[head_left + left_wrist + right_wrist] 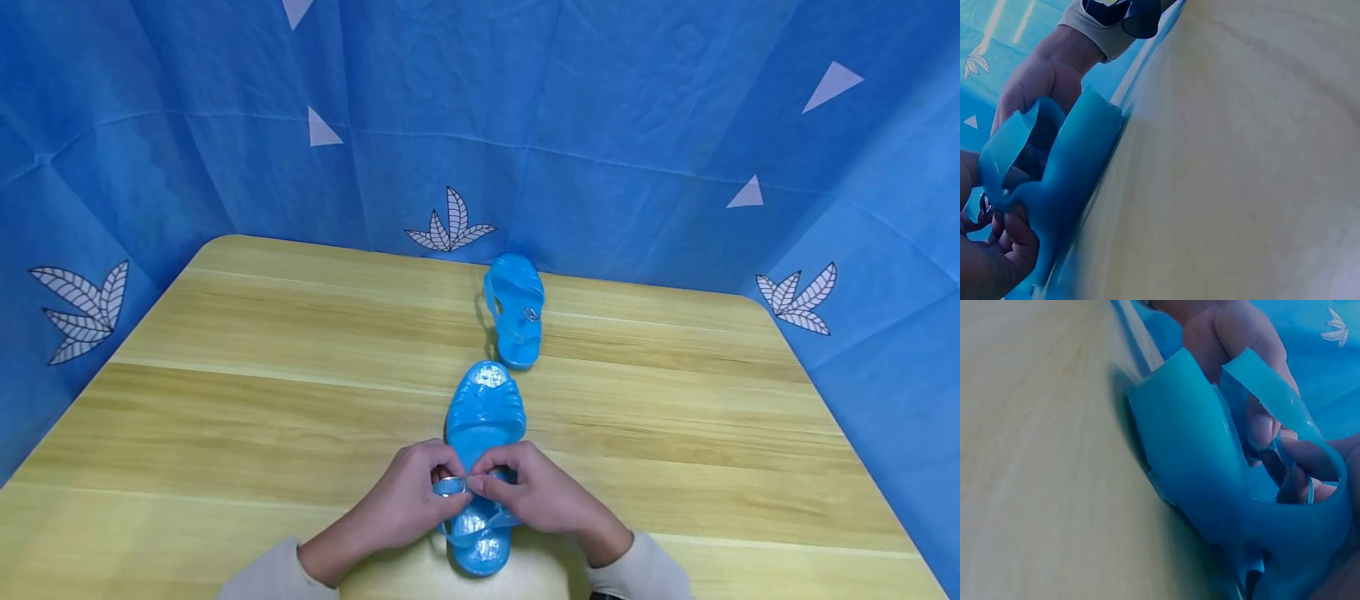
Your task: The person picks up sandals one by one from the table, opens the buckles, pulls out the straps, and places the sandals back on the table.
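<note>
A glossy blue sandal (486, 433) lies on the table, its toe pointing away from me. My left hand (405, 500) pinches the side with the metal buckle (452, 483), thumb and fingers close around it. From the other side, my right hand (536, 490) pinches the ankle strap between thumb and index finger. The fingertips of both hands meet over the footbed. In the left wrist view the buckle (985, 204) shows beside the fingers; how far the strap goes through it is hidden. A looped strap (1279, 400) stands up from the sandal in the right wrist view.
A second blue sandal (517, 292) with a metal buckle lies farther back, near the table's rear edge. The wood-patterned table (247, 400) extends to both sides. A blue cloth (600, 108) with white leaves and triangles hangs behind and around it.
</note>
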`<state>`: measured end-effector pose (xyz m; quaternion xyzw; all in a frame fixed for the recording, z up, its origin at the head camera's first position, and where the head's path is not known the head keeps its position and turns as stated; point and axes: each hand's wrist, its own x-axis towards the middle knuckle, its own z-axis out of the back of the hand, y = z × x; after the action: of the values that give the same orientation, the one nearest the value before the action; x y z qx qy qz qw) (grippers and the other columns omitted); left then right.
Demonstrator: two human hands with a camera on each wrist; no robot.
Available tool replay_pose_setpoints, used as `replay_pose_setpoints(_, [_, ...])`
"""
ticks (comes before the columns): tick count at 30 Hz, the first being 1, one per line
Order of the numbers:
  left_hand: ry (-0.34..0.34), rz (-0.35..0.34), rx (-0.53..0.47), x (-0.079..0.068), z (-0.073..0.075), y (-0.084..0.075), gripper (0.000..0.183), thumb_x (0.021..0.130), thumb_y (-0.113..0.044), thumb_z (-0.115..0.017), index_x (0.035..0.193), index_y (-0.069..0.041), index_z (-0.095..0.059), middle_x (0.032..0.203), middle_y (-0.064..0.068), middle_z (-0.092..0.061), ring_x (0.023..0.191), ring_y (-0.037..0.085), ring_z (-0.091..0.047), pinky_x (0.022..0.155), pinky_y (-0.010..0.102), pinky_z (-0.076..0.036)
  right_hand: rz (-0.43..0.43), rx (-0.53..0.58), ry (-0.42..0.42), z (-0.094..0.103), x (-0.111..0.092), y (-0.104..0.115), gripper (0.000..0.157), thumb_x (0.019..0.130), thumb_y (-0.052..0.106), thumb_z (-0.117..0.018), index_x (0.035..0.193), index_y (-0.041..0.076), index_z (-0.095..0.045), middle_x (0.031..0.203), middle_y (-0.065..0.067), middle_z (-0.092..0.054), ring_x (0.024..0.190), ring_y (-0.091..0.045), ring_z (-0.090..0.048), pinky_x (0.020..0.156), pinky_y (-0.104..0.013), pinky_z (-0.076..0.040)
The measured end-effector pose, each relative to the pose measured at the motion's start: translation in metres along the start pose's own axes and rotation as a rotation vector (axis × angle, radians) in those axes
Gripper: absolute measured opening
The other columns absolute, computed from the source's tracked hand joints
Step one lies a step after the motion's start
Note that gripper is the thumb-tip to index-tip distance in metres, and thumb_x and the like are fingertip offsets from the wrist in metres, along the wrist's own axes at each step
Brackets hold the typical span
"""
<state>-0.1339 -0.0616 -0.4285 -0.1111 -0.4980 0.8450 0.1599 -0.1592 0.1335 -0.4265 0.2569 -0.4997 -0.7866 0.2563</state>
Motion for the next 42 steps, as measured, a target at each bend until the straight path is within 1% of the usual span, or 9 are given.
replay_pose_setpoints(4, [0.002, -0.010, -0.017, 0.0001, -0.0001, 0.0010, 0.011, 0.077, -0.009, -0.075, 0.077, -0.015, -0.065, 0.077, -0.005, -0.055, 0.074, 0.013, -0.049, 0.061, 0.022, -0.043, 0.050, 0.059, 0.034, 0.0028, -0.0002, -0.0040, 0.017, 0.095, 0.017, -0.056, 0.092, 0.005, -0.068, 0.081, -0.004, -0.061, 0.074, -0.005, -0.052, 0.063, -0.018, -0.043])
replay_pose_setpoints(7, [0.009, -0.009, -0.024, 0.0002, 0.0001, 0.0018, 0.012, 0.077, -0.011, -0.076, 0.077, -0.016, -0.065, 0.078, -0.005, -0.055, 0.075, 0.014, -0.049, 0.062, 0.022, -0.043, 0.069, 0.087, 0.053, 0.0041, -0.0004, -0.0049, 0.018, 0.095, 0.016, -0.055, 0.093, 0.003, -0.067, 0.080, -0.005, -0.059, 0.074, -0.005, -0.052, 0.065, -0.017, -0.043])
replay_pose_setpoints(16, [0.032, -0.003, -0.049, 0.0002, 0.0013, 0.0024, 0.011, 0.078, -0.013, -0.075, 0.079, -0.016, -0.065, 0.081, -0.005, -0.057, 0.077, 0.014, -0.050, 0.066, 0.023, -0.044, 0.102, 0.117, 0.075, 0.0057, -0.0003, -0.0064, 0.019, 0.096, 0.014, -0.053, 0.093, 0.001, -0.066, 0.081, -0.006, -0.058, 0.075, -0.006, -0.051, 0.066, -0.017, -0.042])
replay_pose_setpoints(27, [0.053, 0.020, -0.057, 0.0002, 0.0037, 0.0010, 0.011, 0.078, -0.015, -0.076, 0.081, -0.015, -0.065, 0.083, -0.004, -0.057, 0.079, 0.015, -0.050, 0.066, 0.024, -0.044, 0.108, 0.134, 0.101, 0.0075, -0.0011, -0.0076, 0.019, 0.096, 0.012, -0.052, 0.097, 0.000, -0.067, 0.085, -0.012, -0.062, 0.078, -0.007, -0.052, 0.067, -0.017, -0.042])
replay_pose_setpoints(30, [0.056, 0.018, -0.059, 0.0000, 0.0041, 0.0016, 0.010, 0.079, -0.016, -0.075, 0.082, -0.015, -0.066, 0.084, -0.003, -0.058, 0.079, 0.016, -0.050, 0.066, 0.024, -0.044, 0.102, 0.137, 0.103, 0.0076, -0.0012, -0.0080, 0.019, 0.096, 0.011, -0.052, 0.097, 0.000, -0.067, 0.085, -0.012, -0.062, 0.077, -0.007, -0.052, 0.066, -0.017, -0.042])
replay_pose_setpoints(37, [0.060, 0.058, -0.102, -0.0010, 0.0073, 0.0039, 0.010, 0.079, -0.019, -0.076, 0.083, -0.015, -0.068, 0.083, -0.001, -0.058, 0.080, 0.018, -0.049, 0.064, 0.024, -0.044, 0.066, 0.129, 0.087, 0.0079, -0.0026, -0.0078, 0.021, 0.097, 0.010, -0.050, 0.105, 0.002, -0.067, 0.092, -0.007, -0.065, 0.081, -0.007, -0.053, 0.068, -0.018, -0.045])
replay_pose_setpoints(42, [0.060, 0.057, -0.095, -0.0007, 0.0083, 0.0029, 0.009, 0.079, -0.019, -0.076, 0.081, -0.015, -0.068, 0.082, -0.001, -0.057, 0.078, 0.018, -0.049, 0.062, 0.023, -0.044, 0.048, 0.136, 0.093, 0.0084, -0.0017, -0.0086, 0.021, 0.097, 0.012, -0.050, 0.106, 0.002, -0.067, 0.093, -0.007, -0.065, 0.081, -0.007, -0.054, 0.070, -0.019, -0.045])
